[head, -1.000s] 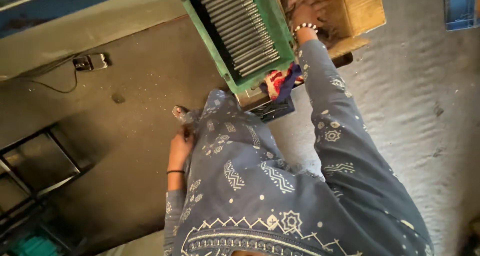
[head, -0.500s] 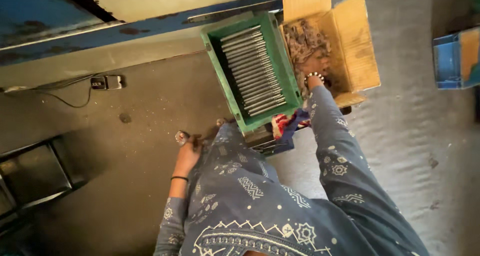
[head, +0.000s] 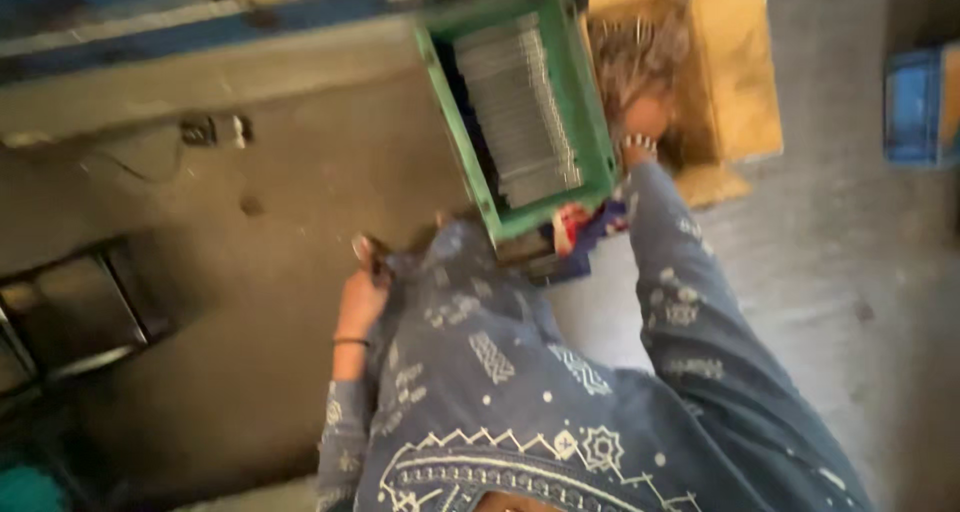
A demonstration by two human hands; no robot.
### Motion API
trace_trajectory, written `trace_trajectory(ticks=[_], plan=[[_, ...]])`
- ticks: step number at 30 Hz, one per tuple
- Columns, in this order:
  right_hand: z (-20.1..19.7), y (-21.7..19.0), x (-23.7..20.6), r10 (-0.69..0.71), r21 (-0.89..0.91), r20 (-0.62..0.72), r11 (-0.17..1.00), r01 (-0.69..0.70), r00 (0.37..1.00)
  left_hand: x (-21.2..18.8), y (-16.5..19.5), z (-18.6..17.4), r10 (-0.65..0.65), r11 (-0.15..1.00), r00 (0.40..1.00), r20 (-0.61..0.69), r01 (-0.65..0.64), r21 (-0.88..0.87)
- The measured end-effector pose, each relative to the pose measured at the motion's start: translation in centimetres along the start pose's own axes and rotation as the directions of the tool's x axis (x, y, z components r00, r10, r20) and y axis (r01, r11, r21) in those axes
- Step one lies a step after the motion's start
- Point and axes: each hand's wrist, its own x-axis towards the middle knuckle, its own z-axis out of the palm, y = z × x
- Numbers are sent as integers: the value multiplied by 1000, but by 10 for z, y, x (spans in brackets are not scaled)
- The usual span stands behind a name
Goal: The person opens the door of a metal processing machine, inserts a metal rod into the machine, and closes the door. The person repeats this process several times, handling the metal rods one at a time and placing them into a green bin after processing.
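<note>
Inside cardboard box (head: 735, 82), right hand (head: 643, 117) touches metal pieces (head: 630, 57).

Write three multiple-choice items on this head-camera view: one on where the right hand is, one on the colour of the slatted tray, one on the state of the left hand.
1. Where is the right hand?
A. Inside the cardboard box
B. On the blue crate
C. On the dark metal frame

2. What colour is the frame of the slatted tray?
A. Red
B. Green
C. White

3. How is the left hand placed?
A. Raised above the tray
B. Inside the cardboard box
C. Low by the person's knee, at a small object near the floor

Answers:
1. A, since the hand reaches among the tangled contents of the open box, beside the tray.
2. B, since its rim is green around grey slats.
3. C, since it sits beside the patterned blue clothing, far from the tray; blur hides whether it grips the object.
</note>
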Motion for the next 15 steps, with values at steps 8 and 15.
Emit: trace_trajectory(ticks=[8, 15], plan=[[-29, 19, 18, -171, 38, 3, 985, 170, 985, -24, -24, 23, -61, 998, 997, 47, 62, -8], [-57, 22, 26, -308, -8, 109, 951, 310, 945, -45, -34, 19, -62, 982, 997, 55, 71, -177]])
